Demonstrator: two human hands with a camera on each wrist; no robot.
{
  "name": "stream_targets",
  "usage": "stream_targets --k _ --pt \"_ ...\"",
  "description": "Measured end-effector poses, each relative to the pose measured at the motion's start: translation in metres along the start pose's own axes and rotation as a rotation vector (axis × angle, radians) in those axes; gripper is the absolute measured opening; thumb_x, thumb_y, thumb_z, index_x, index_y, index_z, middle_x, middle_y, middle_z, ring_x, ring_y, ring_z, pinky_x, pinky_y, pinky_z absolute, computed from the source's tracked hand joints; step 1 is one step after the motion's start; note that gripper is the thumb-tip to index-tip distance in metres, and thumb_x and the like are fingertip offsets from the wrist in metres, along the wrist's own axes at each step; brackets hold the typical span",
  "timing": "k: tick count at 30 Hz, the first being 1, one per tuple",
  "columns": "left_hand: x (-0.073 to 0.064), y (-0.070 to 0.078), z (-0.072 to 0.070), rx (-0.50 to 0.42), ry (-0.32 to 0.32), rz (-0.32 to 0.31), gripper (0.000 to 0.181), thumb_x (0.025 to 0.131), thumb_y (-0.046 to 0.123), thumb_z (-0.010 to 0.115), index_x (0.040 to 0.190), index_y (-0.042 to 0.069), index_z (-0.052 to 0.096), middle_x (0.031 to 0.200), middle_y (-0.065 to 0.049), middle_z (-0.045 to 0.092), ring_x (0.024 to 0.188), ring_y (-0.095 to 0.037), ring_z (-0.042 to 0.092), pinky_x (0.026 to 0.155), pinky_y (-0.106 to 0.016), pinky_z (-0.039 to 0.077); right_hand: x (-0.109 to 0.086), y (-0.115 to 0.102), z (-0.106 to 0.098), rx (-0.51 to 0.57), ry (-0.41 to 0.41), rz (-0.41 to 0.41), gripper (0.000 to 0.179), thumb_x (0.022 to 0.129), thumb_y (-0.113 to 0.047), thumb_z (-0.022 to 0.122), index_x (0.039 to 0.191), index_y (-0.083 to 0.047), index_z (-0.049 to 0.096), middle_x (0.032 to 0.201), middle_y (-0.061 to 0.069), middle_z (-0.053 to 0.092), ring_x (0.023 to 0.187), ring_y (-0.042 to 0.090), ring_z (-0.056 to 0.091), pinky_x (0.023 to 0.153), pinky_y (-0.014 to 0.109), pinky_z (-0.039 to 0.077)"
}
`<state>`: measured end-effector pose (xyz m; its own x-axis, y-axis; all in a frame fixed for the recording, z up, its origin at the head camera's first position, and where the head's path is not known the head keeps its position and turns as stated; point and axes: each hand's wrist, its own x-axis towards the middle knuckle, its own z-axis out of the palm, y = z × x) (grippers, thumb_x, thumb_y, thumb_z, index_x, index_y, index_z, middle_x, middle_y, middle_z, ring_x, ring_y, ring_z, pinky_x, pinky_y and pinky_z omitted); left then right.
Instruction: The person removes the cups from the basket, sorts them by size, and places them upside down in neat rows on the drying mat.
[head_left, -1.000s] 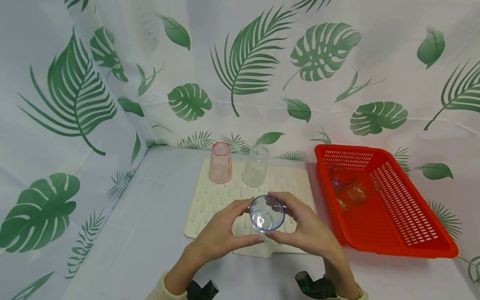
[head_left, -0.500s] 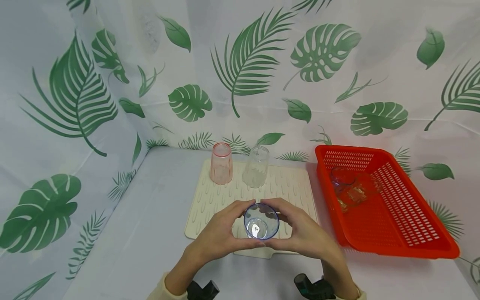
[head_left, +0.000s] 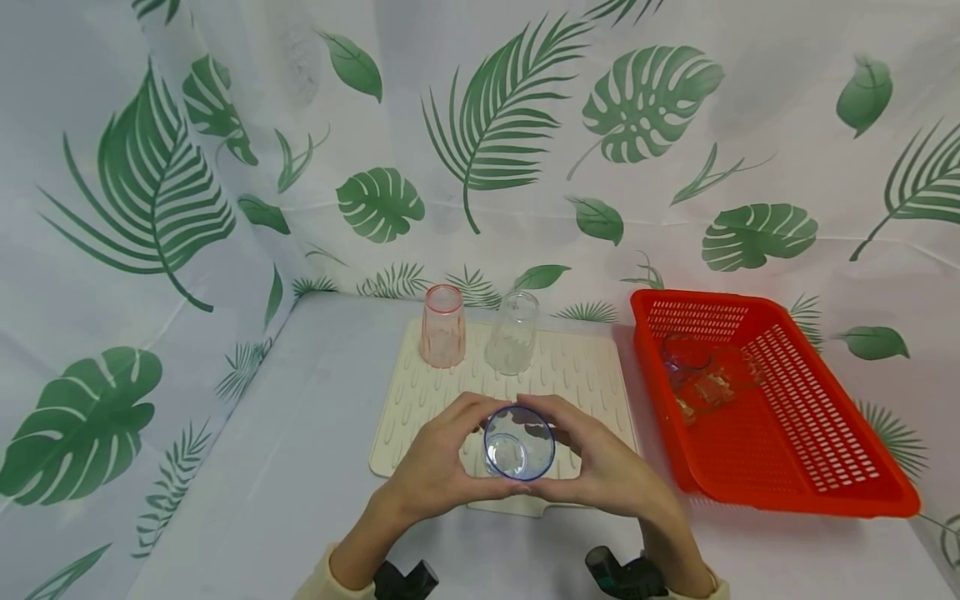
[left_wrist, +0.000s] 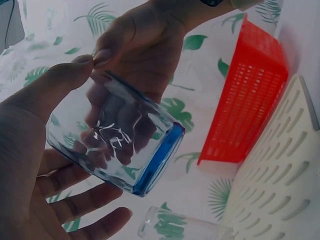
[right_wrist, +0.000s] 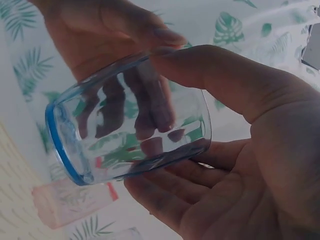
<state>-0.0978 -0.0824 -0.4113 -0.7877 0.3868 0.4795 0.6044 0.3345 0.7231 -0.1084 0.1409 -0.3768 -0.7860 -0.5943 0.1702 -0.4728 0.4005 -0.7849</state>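
Observation:
Over the front of a cream draining mat (head_left: pixel 577 371), both hands hold a blue-tinted drinking glass (head_left: pixel 519 442), its mouth facing up toward the head camera. My left hand (head_left: pixel 435 458) grips its left side and my right hand (head_left: pixel 615 462) the right side. The thumbs meet along the near side, fingers spread around the far side. In the left wrist view the glass (left_wrist: pixel 112 135) shows a deeper blue base pointing at the mat. Farther back on the mat stand a pinkish glass (head_left: pixel 442 329) and a clear glass (head_left: pixel 512 337).
To the right of the mat sits a red perforated plastic basket (head_left: pixel 795 502). Several transparent glasses (head_left: pixel 708 383) lie inside, toward its back left. A leaf-printed white curtain (head_left: pixel 517 217) hangs behind the white table (head_left: pixel 300 467) and along the left side.
The blue-tinted glass has shifted a little left and nearer the body. My right hand has moved left with it, and the thumbs have come together.

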Motion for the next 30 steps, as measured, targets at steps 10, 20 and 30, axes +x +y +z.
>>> stream_targets --k 10,20,30 --pt "-0.001 0.000 -0.005 0.005 0.065 0.010 0.074 0.068 0.049 0.079 0.132 0.025 0.050 0.122 0.008 0.054 0.105 -0.008 0.057 0.085 -0.023 0.053 0.013 0.018 0.010 0.099 -0.099 0.000 0.071 0.075 -0.028 0.079 0.136 -0.029 0.043 0.126 -0.008 0.058 0.114 0.015 0.058 0.098 0.039 0.050" --pt "-0.001 -0.002 -0.010 0.025 0.079 0.011 0.074 0.070 0.045 0.079 0.133 0.021 0.049 0.121 0.004 0.055 0.104 -0.010 0.058 0.085 -0.024 0.054 0.022 0.032 0.026 0.105 -0.131 0.031 0.067 0.075 -0.033 0.079 0.133 -0.033 0.045 0.123 -0.014 0.059 0.115 0.009 0.057 0.101 0.044 0.048" --pt "0.000 -0.004 -0.017 -0.012 0.118 0.029 0.074 0.069 0.043 0.080 0.132 0.021 0.049 0.121 0.005 0.056 0.103 -0.012 0.058 0.082 -0.024 0.054 0.021 0.038 0.016 0.164 -0.126 -0.036 0.060 0.078 -0.021 0.077 0.131 -0.020 0.050 0.121 -0.005 0.061 0.114 0.013 0.058 0.101 0.043 0.048"
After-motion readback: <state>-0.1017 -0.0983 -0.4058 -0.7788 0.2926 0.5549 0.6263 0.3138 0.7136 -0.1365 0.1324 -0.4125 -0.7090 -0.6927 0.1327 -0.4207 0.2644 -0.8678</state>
